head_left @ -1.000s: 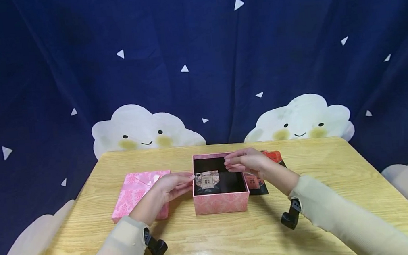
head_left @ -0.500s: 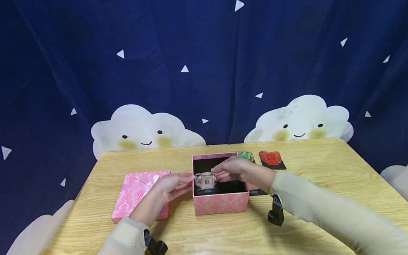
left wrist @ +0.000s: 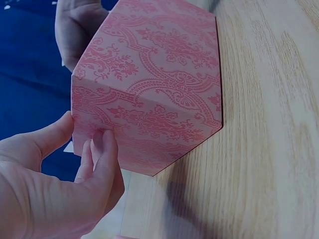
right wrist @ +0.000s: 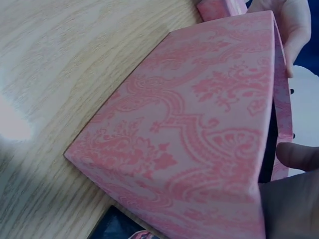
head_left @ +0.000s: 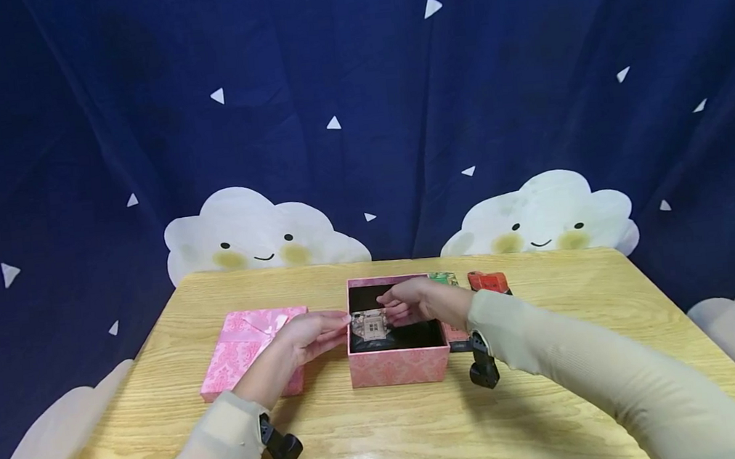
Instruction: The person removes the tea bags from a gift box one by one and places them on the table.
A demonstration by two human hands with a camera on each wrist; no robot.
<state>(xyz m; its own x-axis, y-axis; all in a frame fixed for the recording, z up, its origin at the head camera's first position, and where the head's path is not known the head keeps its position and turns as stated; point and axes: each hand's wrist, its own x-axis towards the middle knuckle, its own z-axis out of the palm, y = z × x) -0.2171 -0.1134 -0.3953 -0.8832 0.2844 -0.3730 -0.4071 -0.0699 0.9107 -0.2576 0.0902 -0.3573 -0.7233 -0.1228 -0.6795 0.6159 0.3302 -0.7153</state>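
An uncovered pink patterned gift box (head_left: 399, 367) with a dark interior stands mid-table. Inside it, toward the left, lies a dark packet (head_left: 371, 327) with a beige floral label. My left hand (head_left: 311, 334) pinches the box's left wall, thumb at the rim and fingertips on the outside (left wrist: 55, 174). My right hand (head_left: 416, 302) reaches over the right wall into the box, its fingertips right at the packet's right edge. Its thumb (right wrist: 299, 155) stands apart from the fingers, which are mostly hidden behind the box wall in the right wrist view.
The pink lid (head_left: 246, 346) with a ribbon bow lies left of the box. Right of the box are a green packet (head_left: 444, 278), a reddish packet (head_left: 457, 334) partly under the right arm, and a red packet (head_left: 489, 281) farther right. A dark blue curtain (head_left: 357, 114) hangs behind the wooden table (head_left: 562, 278).
My right hand has moved left and lower into the box, from near its right wall to the labelled packet. My left hand, the box and the lid have stayed put.
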